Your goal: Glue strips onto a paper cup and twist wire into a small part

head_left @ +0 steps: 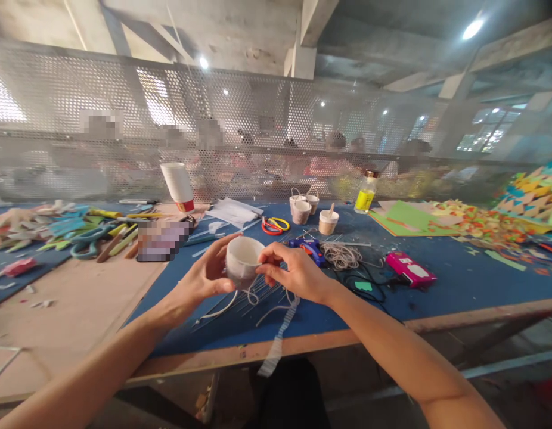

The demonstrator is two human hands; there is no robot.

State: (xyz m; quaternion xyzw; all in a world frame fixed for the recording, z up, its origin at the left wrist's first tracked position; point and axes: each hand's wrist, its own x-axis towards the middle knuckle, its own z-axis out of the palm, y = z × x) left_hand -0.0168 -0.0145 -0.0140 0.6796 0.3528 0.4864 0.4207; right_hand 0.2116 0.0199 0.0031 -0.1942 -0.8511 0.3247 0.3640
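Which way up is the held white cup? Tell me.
Upright: the white cup in the left hand has its opening on top, its pale inside showing.

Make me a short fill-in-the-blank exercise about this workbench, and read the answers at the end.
1. The left hand holds a small cup, the right hand at its side; its opening faces ____.
2. The bottle carries a ____ label.
3. In the picture, the pink box lies to the ____ of the coiled string.

Missing words: up; yellow; right.
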